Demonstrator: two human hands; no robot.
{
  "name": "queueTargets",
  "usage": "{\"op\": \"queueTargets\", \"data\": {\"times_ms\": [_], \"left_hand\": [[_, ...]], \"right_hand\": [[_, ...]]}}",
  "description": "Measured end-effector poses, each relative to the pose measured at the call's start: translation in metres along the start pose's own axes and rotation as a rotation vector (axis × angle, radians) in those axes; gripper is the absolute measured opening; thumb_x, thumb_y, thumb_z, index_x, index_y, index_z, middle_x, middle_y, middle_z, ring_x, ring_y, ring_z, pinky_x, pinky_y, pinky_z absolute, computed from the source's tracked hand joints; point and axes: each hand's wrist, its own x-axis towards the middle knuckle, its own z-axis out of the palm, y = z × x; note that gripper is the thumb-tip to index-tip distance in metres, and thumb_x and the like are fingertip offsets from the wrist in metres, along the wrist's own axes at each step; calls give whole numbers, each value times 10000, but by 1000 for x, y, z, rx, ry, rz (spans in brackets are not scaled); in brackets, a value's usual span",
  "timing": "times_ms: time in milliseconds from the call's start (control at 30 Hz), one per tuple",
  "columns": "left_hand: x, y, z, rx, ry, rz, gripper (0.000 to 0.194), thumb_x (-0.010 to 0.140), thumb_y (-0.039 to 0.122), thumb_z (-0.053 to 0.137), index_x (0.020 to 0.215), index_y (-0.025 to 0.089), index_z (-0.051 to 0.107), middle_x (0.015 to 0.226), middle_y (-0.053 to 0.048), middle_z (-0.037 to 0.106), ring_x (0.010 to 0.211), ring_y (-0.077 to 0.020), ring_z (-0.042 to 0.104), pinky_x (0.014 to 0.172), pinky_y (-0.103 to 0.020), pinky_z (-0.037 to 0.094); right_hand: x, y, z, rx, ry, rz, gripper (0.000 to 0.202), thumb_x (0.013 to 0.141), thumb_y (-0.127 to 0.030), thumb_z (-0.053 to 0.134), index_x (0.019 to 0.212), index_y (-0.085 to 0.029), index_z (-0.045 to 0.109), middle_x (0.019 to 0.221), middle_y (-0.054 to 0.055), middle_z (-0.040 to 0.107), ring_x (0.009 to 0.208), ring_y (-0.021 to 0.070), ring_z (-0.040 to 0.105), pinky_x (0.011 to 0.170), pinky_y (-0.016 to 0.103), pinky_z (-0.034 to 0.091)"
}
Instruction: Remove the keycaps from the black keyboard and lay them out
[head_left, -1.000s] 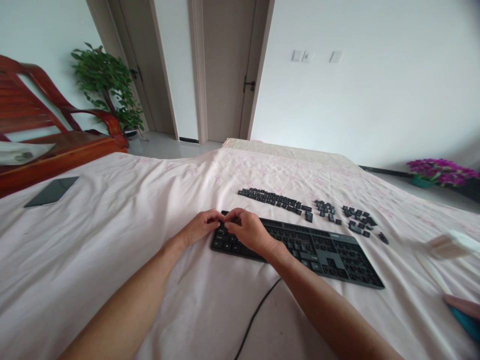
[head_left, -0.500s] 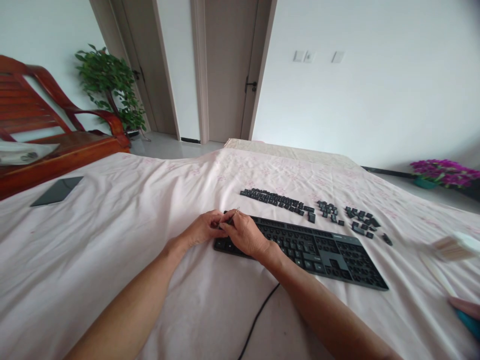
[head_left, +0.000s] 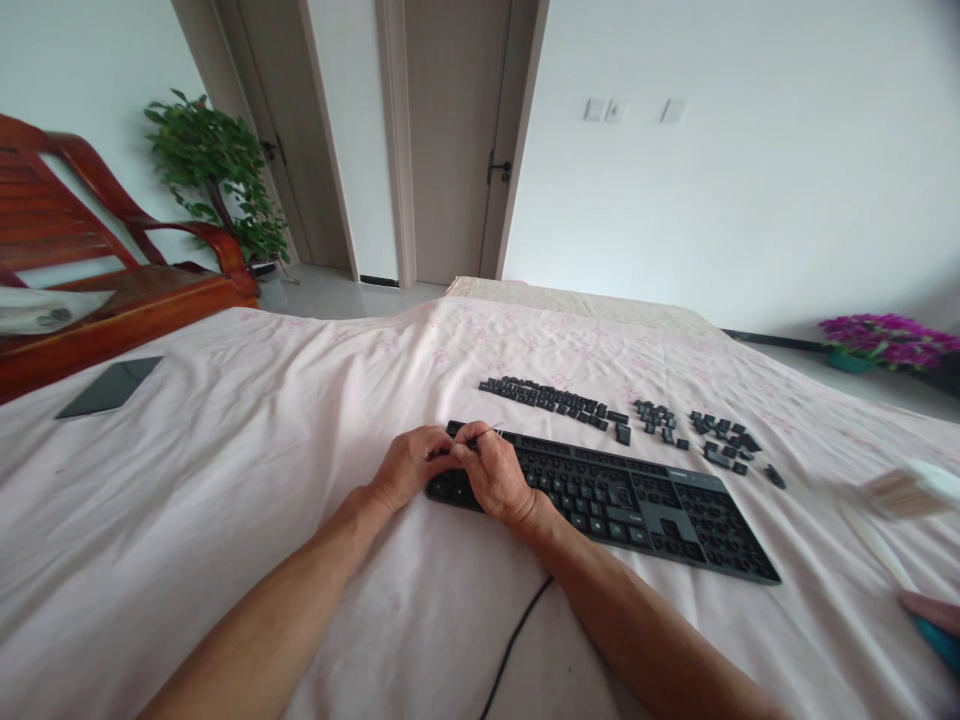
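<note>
A black keyboard lies on the pink cloth, its right part stripped of keycaps while caps still sit on the left part. My right hand is over the keyboard's left end, fingers closed around a thin wire tool whose tips poke out above the knuckles. Against its fingertips, my left hand pinches at the keyboard's left edge; what is between those fingers is hidden. Loose black keycaps lie in groups behind the keyboard, with more keycaps farther right.
A black cable runs toward me over the cloth. To the right lies a white brush with a blue-ended handle. At left rests a dark flat tablet-like panel. Beyond stands a wooden bench.
My right hand has shifted slightly right and down, turning so the wire tips point more to the right. My left hand has followed slightly to the right.
</note>
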Motion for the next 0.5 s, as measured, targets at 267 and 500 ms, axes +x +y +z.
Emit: {"op": "queueTargets", "data": {"times_ms": [267,500], "left_hand": [[1,-10,6,-394,8,-135,242,748,322,698,961,208,695,908,-15,700,802,-165,635,750,-263,478],[5,-10,13,-665,47,-261,350,687,301,742,1003,164,682,914,-51,731,845,-207,677,802,-322,520]], "right_hand": [[0,-1,-5,109,113,163,169,949,-348,435,969,-212,535,884,20,646,777,151,595,757,288,458],[-2,-13,-10,156,192,78,192,948,-336,416,984,-211,557,932,59,626,911,202,572,877,367,439]]}}
